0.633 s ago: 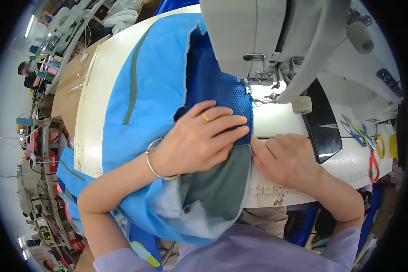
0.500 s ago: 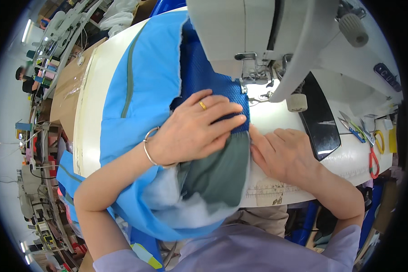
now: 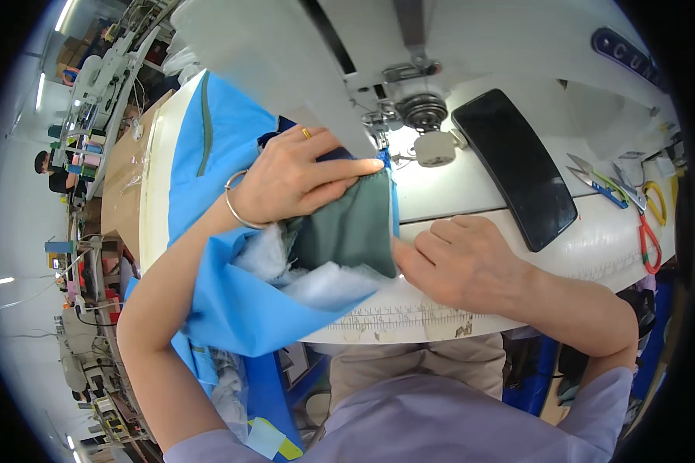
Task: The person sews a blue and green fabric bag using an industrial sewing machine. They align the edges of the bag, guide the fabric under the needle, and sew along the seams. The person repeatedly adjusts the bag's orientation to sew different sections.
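My left hand (image 3: 289,176) lies stretched out over a dark green fabric panel (image 3: 347,224), its forefinger close to the presser foot (image 3: 380,137) of a white sewing machine (image 3: 278,73). Between thumb and curled fingers, my right hand (image 3: 465,261) pinches the right edge of this panel, nearer to me. The panel belongs to a bright blue fabric piece (image 3: 247,305) spread to the left. White fluffy wadding (image 3: 328,284) shows at the panel's near edge. Dark blue mesh is mostly hidden under my left hand and the machine head.
A black phone (image 3: 517,174) lies right of the needle area. Farther right are blue-handled snips (image 3: 608,191) and red-handled scissors (image 3: 650,247). A ruler strip (image 3: 417,316) runs along the table's near edge. Cardboard (image 3: 123,189) stands left; a person (image 3: 50,166) is far off.
The fabric has moved away from me under the machine, so less mesh shows. My left hand has shifted up and left with it; my right hand has slid down along the edge.
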The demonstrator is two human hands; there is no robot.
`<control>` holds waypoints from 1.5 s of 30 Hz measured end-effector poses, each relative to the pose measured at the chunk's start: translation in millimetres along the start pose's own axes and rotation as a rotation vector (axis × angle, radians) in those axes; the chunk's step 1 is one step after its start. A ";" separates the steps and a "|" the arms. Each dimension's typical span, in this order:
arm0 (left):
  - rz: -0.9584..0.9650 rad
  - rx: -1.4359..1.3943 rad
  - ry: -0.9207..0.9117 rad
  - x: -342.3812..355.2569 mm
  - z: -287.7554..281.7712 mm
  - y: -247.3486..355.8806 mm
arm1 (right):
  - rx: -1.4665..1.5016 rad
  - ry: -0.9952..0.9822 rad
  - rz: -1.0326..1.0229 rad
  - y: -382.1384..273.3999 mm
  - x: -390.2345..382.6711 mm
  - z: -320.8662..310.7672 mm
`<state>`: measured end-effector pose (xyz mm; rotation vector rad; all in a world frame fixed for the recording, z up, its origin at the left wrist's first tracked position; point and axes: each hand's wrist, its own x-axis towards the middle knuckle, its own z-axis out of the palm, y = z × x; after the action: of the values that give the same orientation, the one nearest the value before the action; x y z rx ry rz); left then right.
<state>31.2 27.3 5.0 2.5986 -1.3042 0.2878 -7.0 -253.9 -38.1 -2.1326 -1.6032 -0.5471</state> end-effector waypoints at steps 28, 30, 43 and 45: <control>-0.083 0.072 0.088 -5.2 15.7 25.5 | 0.088 0.019 0.042 -3.1 4.1 5.4; -0.121 -0.019 0.126 -9.1 19.8 21.8 | 0.082 -0.032 0.055 -2.8 3.5 3.4; -0.075 -0.010 0.195 -7.4 22.6 12.7 | 0.122 -0.007 0.083 -3.8 4.1 4.9; -0.067 -0.042 0.175 -8.0 22.0 10.3 | 0.132 0.026 0.069 -2.3 4.1 6.9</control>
<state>19.9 21.2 -17.1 2.5125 -1.1491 0.4591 -7.8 -246.2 -41.4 -2.0661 -1.5031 -0.4326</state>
